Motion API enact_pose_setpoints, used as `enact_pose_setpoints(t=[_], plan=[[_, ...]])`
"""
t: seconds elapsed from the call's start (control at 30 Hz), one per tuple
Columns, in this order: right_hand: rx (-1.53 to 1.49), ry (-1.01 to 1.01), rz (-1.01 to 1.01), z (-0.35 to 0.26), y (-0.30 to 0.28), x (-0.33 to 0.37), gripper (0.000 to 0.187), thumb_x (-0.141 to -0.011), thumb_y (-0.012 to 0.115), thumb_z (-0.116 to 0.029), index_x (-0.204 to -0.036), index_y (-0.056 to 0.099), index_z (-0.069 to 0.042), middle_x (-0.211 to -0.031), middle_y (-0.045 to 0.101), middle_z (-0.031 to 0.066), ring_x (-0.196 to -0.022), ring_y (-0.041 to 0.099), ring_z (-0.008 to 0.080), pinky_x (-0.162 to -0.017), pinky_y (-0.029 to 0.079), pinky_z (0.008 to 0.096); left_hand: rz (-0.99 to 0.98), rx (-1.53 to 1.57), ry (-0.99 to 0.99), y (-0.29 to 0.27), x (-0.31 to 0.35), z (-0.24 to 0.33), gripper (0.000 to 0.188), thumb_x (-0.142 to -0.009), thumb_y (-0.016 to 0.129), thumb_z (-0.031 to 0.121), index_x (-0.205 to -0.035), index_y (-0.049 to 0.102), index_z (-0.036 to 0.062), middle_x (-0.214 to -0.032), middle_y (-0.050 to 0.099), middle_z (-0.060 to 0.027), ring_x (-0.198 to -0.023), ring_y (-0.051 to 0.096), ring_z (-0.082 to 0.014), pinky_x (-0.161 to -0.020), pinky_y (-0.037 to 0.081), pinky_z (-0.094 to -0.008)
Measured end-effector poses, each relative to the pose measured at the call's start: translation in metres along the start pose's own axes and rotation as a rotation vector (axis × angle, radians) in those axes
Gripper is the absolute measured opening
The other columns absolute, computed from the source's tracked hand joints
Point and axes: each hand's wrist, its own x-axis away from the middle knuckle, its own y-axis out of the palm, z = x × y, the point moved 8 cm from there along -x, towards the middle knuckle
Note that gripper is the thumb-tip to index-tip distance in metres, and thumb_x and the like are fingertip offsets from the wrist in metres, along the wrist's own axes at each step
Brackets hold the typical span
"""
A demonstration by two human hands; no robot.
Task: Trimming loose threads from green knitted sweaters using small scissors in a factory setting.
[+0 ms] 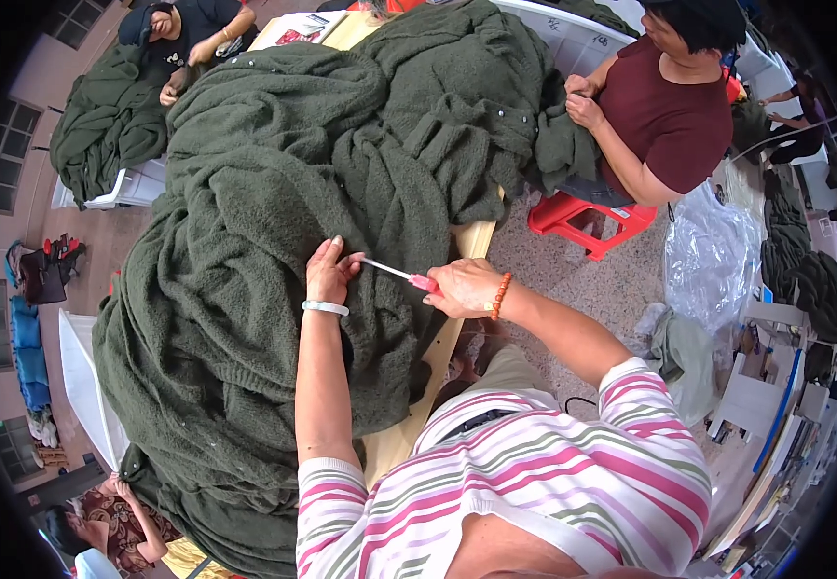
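Note:
My right hand (466, 288) grips the pink handle of a thin tool with a slim, pale metal shaft (386, 268), perhaps a knitting hook. Its tip meets the fingertips of my left hand (329, 274), which are pinched together; whatever lies between them is too small to make out. Both hands are over a large heap of dark green knitted garments (235, 222) with a fuzzy texture. The heap covers most of the wooden table (473, 241) and spills over its left side. Small shiny studs dot some of the cloth.
A person in a dark red top (664, 116) handles green knitwear at the right, by a red stool (592, 227). Others work at the upper left and lower left. White bins (573, 39) stand around the table. Clear plastic sheeting (713, 246) lies on the right.

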Motion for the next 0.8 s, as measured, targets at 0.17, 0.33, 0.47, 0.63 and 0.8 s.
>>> enact_pose_setpoints(t=[0.17, 0.33, 0.47, 0.63, 0.8], plan=[[-0.055, 0.001, 0.092, 0.004, -0.017, 0.019, 0.030, -0.087, 0.060, -0.033, -0.093, 0.059, -0.003, -0.081, 0.067, 0.0215, -0.083, 0.065, 0.0407, -0.075, 0.050, 0.0496, -0.134, -0.226, -0.148, 0.015, 0.035, 0.011, 0.017, -0.094, 0.060, 0.020, -0.100, 0.053, 0.0059, -0.083, 0.058, -0.0027, -0.057, 0.063, -0.0181, -0.043, 0.047, -0.0224], [-0.017, -0.033, 0.075, -0.002, -0.012, 0.029, 0.029, -0.086, 0.062, -0.033, -0.094, 0.060, -0.004, -0.079, 0.067, 0.0212, -0.081, 0.066, 0.0405, -0.073, 0.050, 0.0499, -0.128, -0.328, -0.167, 0.003, 0.053, 0.000, 0.009, -0.093, 0.059, 0.009, -0.096, 0.054, 0.0013, -0.086, 0.062, -0.0085, -0.066, 0.069, -0.0220, -0.052, 0.057, -0.0272], [0.043, -0.078, 0.027, -0.017, -0.005, 0.035, 0.028, -0.085, 0.062, -0.032, -0.090, 0.061, -0.004, -0.076, 0.066, 0.0202, -0.077, 0.066, 0.0404, -0.071, 0.050, 0.0498, -0.141, -0.095, -0.065, -0.004, 0.051, -0.004, 0.006, -0.094, 0.056, 0.005, -0.092, 0.056, -0.0002, -0.085, 0.063, -0.0106, -0.078, 0.070, -0.0280, -0.069, 0.062, -0.0353], [0.064, -0.061, 0.051, -0.016, 0.002, 0.027, 0.029, -0.087, 0.060, -0.034, -0.092, 0.059, -0.005, -0.077, 0.066, 0.0207, -0.079, 0.065, 0.0414, -0.071, 0.049, 0.0506, -0.204, -0.022, -0.050, -0.003, 0.052, -0.004, 0.009, -0.095, 0.055, 0.006, -0.095, 0.060, -0.0016, -0.093, 0.066, -0.0129, -0.087, 0.069, -0.0297, -0.077, 0.060, -0.0378], [0.029, -0.058, 0.136, -0.014, -0.002, 0.025, 0.030, -0.086, 0.060, -0.033, -0.089, 0.059, -0.004, -0.079, 0.067, 0.0216, -0.080, 0.065, 0.0406, -0.070, 0.050, 0.0506, -0.206, -0.034, -0.057, -0.001, 0.053, -0.005, 0.010, -0.095, 0.055, 0.007, -0.096, 0.060, -0.0019, -0.093, 0.066, -0.0134, -0.088, 0.069, -0.0300, -0.077, 0.060, -0.0368]])
